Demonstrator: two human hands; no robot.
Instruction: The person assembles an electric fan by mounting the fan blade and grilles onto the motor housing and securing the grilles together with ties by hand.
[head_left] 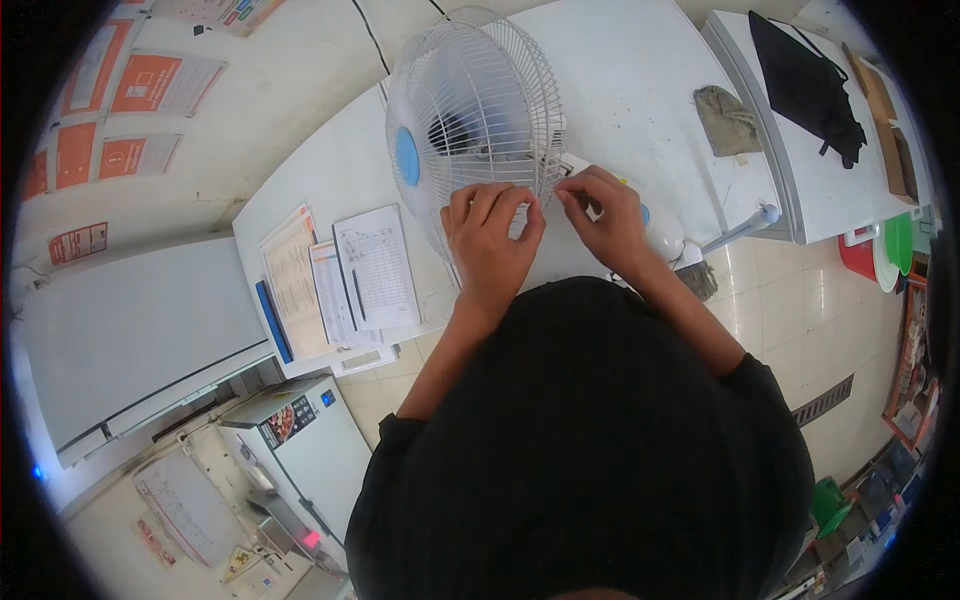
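Upper centre, I see a round, white, wire-caged fan with blue hub (480,110), probably light, springy; best held by its rim. There, left hand (492,232) and right hand (608,218) nearly pinch; any hold, I can't tell.

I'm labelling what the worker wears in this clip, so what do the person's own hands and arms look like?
The left hand and right hand are bare, with no gloves visible. No watch or bracelet shows on either wrist. The forearms are uncovered up to plain black sleeves that end around the elbows, with no marking visible on them.
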